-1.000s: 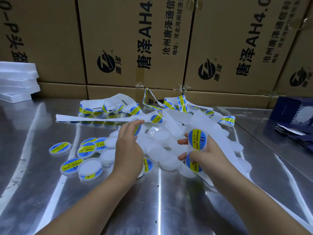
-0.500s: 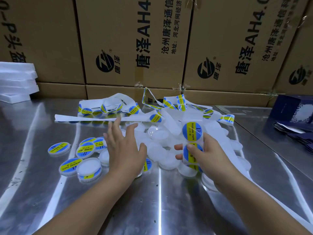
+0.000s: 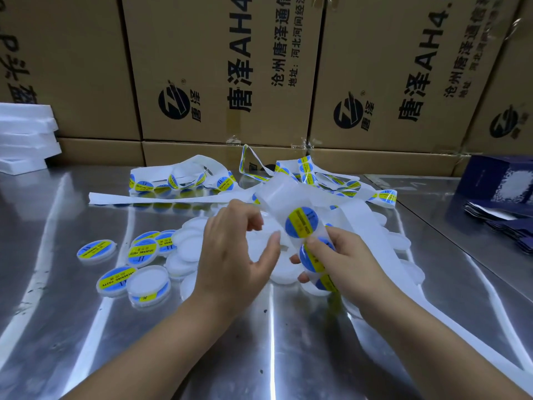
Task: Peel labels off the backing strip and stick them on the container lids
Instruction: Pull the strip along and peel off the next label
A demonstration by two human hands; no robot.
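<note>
My right hand [image 3: 343, 264] grips a white backing strip [image 3: 291, 194] that carries round blue and yellow labels [image 3: 301, 223]. Its thumb presses on the strip just below the top label. My left hand [image 3: 233, 252] hovers beside the strip with thumb and fingers apart, holding nothing. Under both hands lies a heap of white container lids [image 3: 190, 246] without labels. Several lids with labels [image 3: 142, 251] lie at the left on the metal table [image 3: 259, 342].
More label strip [image 3: 173, 180] lies tangled behind the heap. Cardboard boxes [image 3: 219, 67] wall off the back. White foam trays [image 3: 26, 137] are stacked at far left. Dark blue boxes and flat packs [image 3: 496, 203] sit at right.
My left hand lifted off the lid heap and moved right, toward the strip. My right hand kept the strip and pushed it up slightly.
</note>
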